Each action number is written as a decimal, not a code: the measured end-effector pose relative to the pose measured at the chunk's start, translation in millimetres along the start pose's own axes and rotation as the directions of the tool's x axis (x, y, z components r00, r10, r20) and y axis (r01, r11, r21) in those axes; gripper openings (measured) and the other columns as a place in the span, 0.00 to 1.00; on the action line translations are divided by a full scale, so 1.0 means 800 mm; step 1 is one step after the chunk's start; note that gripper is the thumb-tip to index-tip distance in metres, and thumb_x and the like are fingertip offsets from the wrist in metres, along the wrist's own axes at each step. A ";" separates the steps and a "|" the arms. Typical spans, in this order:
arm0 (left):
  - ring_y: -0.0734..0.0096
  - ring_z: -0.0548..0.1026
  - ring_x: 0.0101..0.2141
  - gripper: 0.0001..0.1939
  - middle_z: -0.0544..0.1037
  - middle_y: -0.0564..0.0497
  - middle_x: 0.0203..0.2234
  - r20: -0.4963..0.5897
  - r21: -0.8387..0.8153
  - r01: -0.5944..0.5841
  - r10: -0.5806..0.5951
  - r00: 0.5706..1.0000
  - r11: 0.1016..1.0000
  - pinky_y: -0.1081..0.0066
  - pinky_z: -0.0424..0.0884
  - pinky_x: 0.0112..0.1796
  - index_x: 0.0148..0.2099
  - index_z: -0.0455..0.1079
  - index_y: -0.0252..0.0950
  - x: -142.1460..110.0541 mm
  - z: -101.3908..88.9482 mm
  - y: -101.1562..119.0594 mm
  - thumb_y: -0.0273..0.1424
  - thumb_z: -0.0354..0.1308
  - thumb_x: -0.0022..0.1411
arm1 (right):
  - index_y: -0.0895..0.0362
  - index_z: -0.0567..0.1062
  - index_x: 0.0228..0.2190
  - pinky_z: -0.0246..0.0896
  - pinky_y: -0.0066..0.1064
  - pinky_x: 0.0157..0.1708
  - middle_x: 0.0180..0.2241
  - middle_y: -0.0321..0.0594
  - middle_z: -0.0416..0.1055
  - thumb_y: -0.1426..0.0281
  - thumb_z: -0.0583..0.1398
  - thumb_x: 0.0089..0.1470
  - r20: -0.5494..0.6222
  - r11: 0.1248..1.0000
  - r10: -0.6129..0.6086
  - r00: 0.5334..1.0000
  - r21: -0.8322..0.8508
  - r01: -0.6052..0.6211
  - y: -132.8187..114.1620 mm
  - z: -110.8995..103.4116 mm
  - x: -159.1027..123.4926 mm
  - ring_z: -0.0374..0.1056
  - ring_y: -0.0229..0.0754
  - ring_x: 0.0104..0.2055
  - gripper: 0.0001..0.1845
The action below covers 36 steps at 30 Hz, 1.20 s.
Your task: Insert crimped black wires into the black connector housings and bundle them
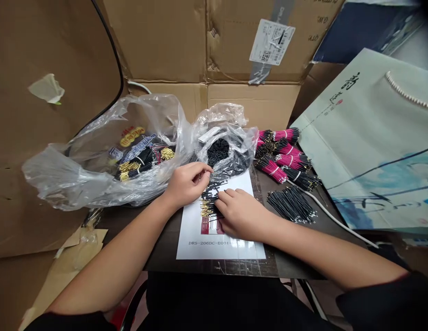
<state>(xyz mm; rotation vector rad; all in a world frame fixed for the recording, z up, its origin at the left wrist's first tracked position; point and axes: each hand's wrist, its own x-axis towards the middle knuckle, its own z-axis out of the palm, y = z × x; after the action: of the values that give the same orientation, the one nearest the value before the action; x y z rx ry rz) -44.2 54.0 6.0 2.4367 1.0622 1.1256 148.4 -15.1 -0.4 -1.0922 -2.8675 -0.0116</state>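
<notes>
The thin gold-tipped black wires (210, 200) are being pressed onto the white printed sheet (196, 239) by the right hand (241, 214), fingers together, while the curled left hand (188, 184) is being kept just beside them, grip unclear.

Even, soft indoor light, no clear source. Glare on plastic bag (72, 179) & white paper sheet (196, 239). Faint soft shadow under right hand (241, 214). Wide-angle warp bends cardboard flaps (158, 41) near edges; top-right corner dark, blurry. Focus OK elsewhere.
</notes>
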 end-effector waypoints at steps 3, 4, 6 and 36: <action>0.78 0.67 0.24 0.07 0.75 0.52 0.28 -0.070 -0.021 0.008 -0.009 0.998 1.000 0.74 0.63 0.28 0.39 0.73 0.35 -0.003 0.000 -0.003 0.27 0.54 0.61 | 0.61 0.70 0.33 0.52 0.38 0.33 0.34 0.45 0.67 0.63 0.59 0.52 0.042 0.998 -0.042 0.998 -0.044 0.044 -0.001 0.001 0.012 0.61 0.48 0.37 0.12; 0.78 0.66 0.23 0.07 0.74 0.52 0.27 -0.087 -0.025 0.010 -0.013 0.996 1.000 0.75 0.63 0.27 0.39 0.73 0.35 -0.004 0.000 -0.004 0.27 0.54 0.61 | 0.61 0.70 0.33 0.52 0.37 0.33 0.33 0.45 0.67 0.64 0.59 0.52 0.059 0.996 -0.059 0.996 -0.058 0.063 -0.001 0.001 0.015 0.61 0.47 0.37 0.11; 0.79 0.65 0.22 0.06 0.74 0.53 0.26 -0.113 -0.025 0.016 -0.018 0.993 1.000 0.75 0.62 0.26 0.39 0.73 0.35 -0.005 0.000 -0.006 0.26 0.54 0.61 | 0.61 0.70 0.33 0.52 0.36 0.31 0.33 0.45 0.68 0.66 0.60 0.52 0.090 0.993 -0.079 0.993 -0.077 0.086 0.000 -0.002 0.020 0.62 0.46 0.35 0.10; 0.74 0.70 0.28 0.08 0.74 0.52 0.29 0.116 0.089 -0.070 0.060 0.991 0.994 0.71 0.65 0.32 0.38 0.70 0.35 -0.008 -0.003 -0.008 0.26 0.50 0.61 | 0.57 0.71 0.53 0.54 0.39 0.37 0.35 0.45 0.65 0.60 0.54 0.60 -0.180 0.992 0.025 0.983 0.124 -0.003 0.034 0.028 -0.040 0.58 0.45 0.38 0.22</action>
<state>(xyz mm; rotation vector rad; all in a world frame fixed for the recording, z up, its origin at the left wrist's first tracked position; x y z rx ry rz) -52.5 53.6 0.9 2.5910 1.0294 0.9637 188.8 -14.9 -25.6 -1.0308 -2.6606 0.0625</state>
